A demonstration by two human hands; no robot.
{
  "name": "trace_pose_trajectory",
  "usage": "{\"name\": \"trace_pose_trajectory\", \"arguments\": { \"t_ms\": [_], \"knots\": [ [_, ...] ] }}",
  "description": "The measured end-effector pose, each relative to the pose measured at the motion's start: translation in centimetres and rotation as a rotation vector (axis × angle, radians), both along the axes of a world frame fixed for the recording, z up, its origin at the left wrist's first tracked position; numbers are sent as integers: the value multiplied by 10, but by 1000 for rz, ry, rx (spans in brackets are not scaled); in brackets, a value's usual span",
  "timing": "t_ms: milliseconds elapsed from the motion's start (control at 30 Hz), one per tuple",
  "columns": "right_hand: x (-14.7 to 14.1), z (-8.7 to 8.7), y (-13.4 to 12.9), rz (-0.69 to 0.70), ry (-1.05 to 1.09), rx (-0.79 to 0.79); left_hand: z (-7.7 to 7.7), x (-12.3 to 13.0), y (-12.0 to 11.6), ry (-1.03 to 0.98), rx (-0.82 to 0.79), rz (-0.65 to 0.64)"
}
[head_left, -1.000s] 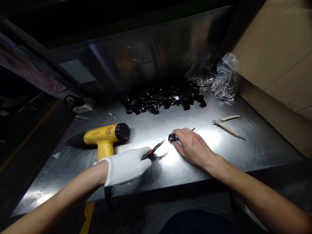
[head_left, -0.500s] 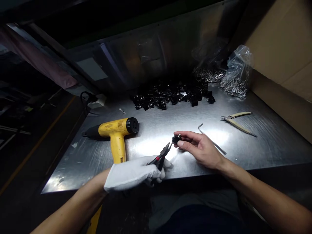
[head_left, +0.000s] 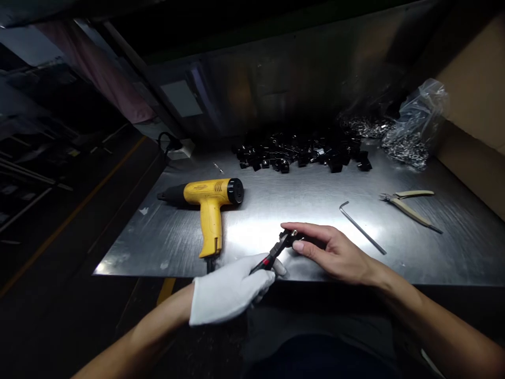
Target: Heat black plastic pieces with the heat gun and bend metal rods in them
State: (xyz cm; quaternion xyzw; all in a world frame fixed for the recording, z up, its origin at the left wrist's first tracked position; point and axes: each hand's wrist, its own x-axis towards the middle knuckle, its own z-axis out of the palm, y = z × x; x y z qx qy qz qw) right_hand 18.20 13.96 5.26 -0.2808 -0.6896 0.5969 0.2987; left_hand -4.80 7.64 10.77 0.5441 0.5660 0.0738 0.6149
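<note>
Black plastic fitting (head_left: 290, 238) in the right hand (head_left: 331, 251) touches red-handled side cutters (head_left: 268, 259).

the cutters (head_left: 270, 259) have glossy plastic grips, the glove (head_left: 229, 292) is matt cloth, the bench (head_left: 315, 210) brushed steel.

**One gloved hand, one bare**
A white fabric glove (head_left: 231, 292) covers the left hand (head_left: 232, 287) up to the wrist; the right hand (head_left: 335, 252) and forearms (head_left: 434, 316) are bare, above grey cloth (head_left: 315, 326) and dark clothing (head_left: 319, 360).
</note>
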Motion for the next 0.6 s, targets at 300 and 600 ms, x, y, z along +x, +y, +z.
{"name": "trace_pose_trajectory", "arguments": {
  "t_ms": [300,600],
  "knots": [
    [-76,12,6,58,-65,-140,-5,-38,-66,23,276,513],
    [-223,8,10,-249,-492,108,-42,-120,-85,-192,415,1074]
  ]
}}
